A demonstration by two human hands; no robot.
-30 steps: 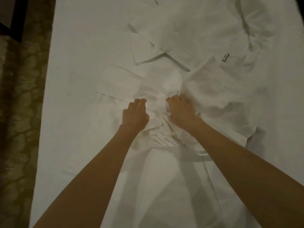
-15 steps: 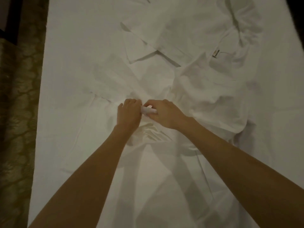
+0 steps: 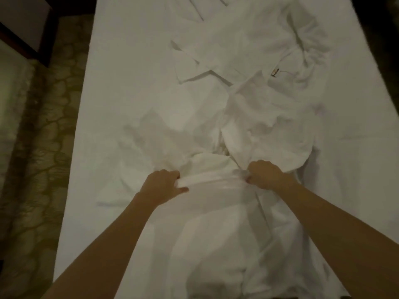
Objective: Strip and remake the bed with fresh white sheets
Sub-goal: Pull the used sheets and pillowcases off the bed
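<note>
Both hands grip a band of white sheet stretched across the middle of the bed.

Head view: the left hand [image 3: 163, 184] sits at about 7 o'clock of centre, its forearm running in from the lower left, fingers curled over the top of the sheet's [image 3: 212, 180] folded edge and thumb tucked under it. The right hand [image 3: 264, 174] is at about 5 o'clock of centre, arm coming from the lower right, fingers closed in a fist round a bunch of the same cloth. The sheet lies rumpled on the bed [image 3: 121, 87] from 12 o'clock down to the lower edge, taut between the hands. A small sewn label [image 3: 275, 72] shows at 1 o'clock; its writing is too small to read. Patterned carpet [image 3: 41, 147] runs along 9 o'clock.
</note>
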